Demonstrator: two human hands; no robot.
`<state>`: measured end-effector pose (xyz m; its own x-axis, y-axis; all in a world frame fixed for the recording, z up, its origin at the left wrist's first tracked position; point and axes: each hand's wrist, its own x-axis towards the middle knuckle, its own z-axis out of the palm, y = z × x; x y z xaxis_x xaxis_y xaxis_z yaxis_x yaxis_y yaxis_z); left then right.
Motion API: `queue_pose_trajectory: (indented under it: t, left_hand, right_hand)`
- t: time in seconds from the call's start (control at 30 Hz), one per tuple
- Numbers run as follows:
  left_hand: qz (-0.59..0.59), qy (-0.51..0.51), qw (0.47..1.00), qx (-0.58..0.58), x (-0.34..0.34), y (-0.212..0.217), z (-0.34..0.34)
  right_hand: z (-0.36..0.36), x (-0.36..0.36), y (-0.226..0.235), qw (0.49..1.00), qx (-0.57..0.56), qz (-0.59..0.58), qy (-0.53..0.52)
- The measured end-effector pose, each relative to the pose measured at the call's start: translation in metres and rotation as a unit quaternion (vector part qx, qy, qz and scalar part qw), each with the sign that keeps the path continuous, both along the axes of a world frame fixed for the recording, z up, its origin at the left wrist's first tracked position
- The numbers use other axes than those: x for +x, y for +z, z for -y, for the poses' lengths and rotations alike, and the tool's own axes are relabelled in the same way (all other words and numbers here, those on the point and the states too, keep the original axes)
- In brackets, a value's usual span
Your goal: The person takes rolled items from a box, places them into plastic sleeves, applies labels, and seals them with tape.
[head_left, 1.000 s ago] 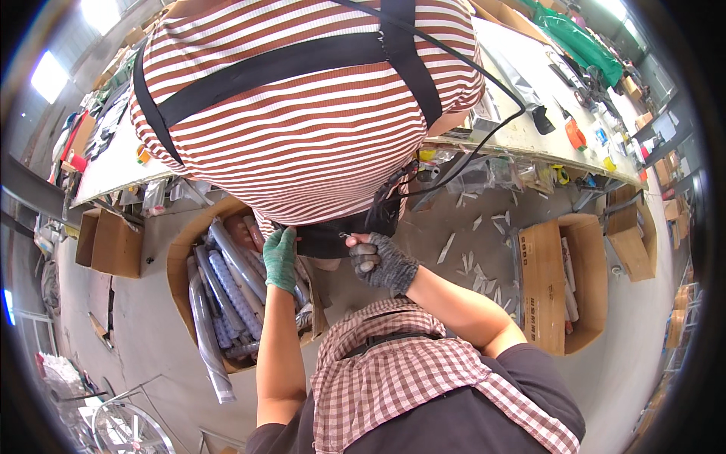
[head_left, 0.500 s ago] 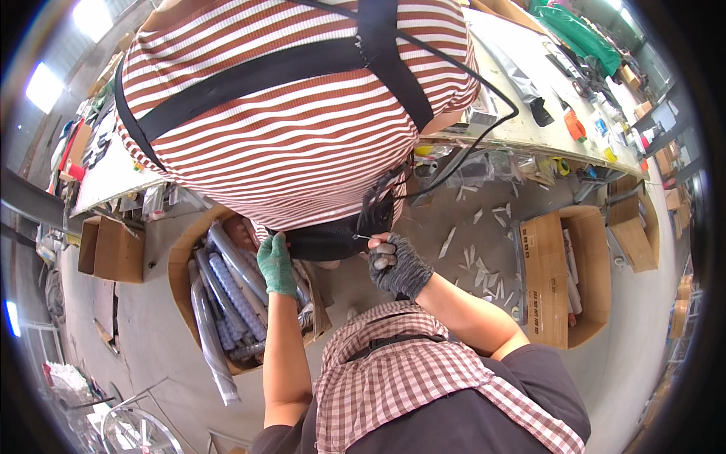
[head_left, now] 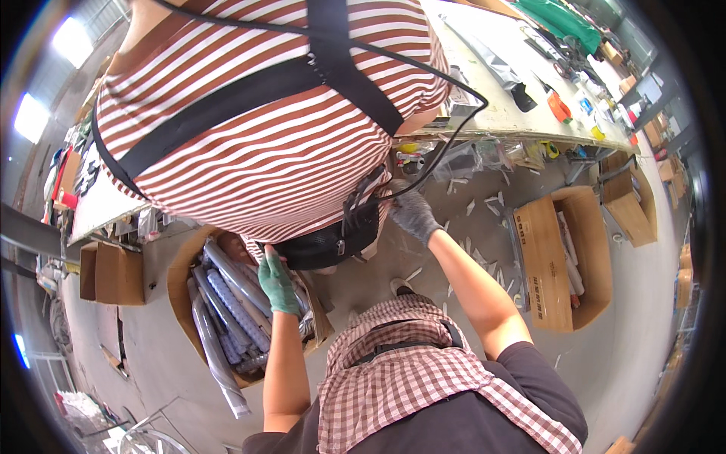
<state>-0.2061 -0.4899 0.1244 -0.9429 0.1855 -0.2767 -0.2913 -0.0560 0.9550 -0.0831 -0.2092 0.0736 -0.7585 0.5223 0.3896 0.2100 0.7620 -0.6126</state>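
Note:
A black waist bag (head_left: 318, 248) sits at the lower back of a person in a red-and-white striped shirt (head_left: 249, 129). My left hand (head_left: 277, 284), in a green glove, closes on the bag's left end with the thumb upward. A dark grey glove covers my right hand (head_left: 413, 215), which is at the bag's right end beside the bundled black cables (head_left: 361, 204). Its fingers bend in toward the bag and are partly hidden, so what they hold cannot be made out. A small metal zip pull (head_left: 341, 247) shows on the bag's face, apart from both hands.
Below my left hand stands a cardboard box (head_left: 181, 303) of plastic-wrapped rolls. An open carton (head_left: 550, 261) is on the right, with white scraps (head_left: 484, 261) strewn over the floor beside it. A cluttered worktable (head_left: 491, 113) lies beyond the person. A black cable (head_left: 473, 121) loops out rightward.
My right hand has left the small metal pull on the bag and moved right and farther away, to the bag's right end. My left hand stays at the left end. The person has shifted slightly left.

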Motion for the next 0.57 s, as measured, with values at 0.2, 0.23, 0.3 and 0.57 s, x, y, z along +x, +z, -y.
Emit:
queue_pose_trajectory:
  t: [0.2, 0.23, 0.3, 0.57]
  left_hand:
    - [0.056, -0.146, 0.987, 0.040, 0.089, -0.018, -0.009]
    - [0.046, -0.192, 0.980, 0.007, 0.101, -0.019, -0.017]
    - [0.037, -0.231, 0.972, -0.034, 0.110, -0.024, -0.024]
    - [0.268, -0.204, 0.874, 0.351, 0.147, -0.068, -0.140]
  right_hand:
    - [0.023, -0.004, 0.033, 0.994, 0.029, 0.104, 0.031]
    - [0.030, -0.001, 0.043, 0.993, 0.061, 0.096, 0.012]
    - [0.053, 0.004, 0.096, 0.984, 0.023, 0.169, 0.060]
    - [0.030, 0.084, 0.058, 0.975, -0.025, 0.175, 0.133]
